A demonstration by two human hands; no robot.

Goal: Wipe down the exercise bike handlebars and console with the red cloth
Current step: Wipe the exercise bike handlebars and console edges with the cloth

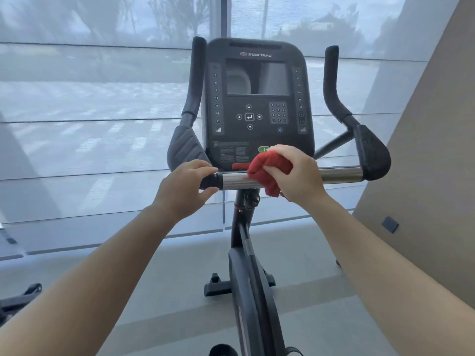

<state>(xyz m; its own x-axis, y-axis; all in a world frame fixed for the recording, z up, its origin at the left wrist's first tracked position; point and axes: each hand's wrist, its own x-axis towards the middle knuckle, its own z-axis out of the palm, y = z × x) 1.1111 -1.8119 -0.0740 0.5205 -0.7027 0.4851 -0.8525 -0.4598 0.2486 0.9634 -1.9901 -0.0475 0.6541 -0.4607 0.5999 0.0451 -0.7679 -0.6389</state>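
- Grey floor (180,278) lies under one exercise bike (246,291). Its black frame climbs from low in the view up to the handlebars (339,175).
- Two bare arms reach forward from the bottom corners, one on each side of the frame.
- The left hand (185,186) curls round the left end of the handlebars, with the fingers on top and the thumb below.
- The right hand (295,173) holds one red cloth (267,173), all bunched up. It presses the cloth on the middle of the shiny cross bar (236,181).
- That bar lies flat and runs from left to right.
- Two black pads (372,152) sit at its ends, and two black grips (195,73) point up.
- One console (257,98) stands tall between the grips, just behind the cloth. Its dark screen faces the person.
- Far back is a big window (102,98) with a grey blind, and a tan wall (424,176) is on the right.
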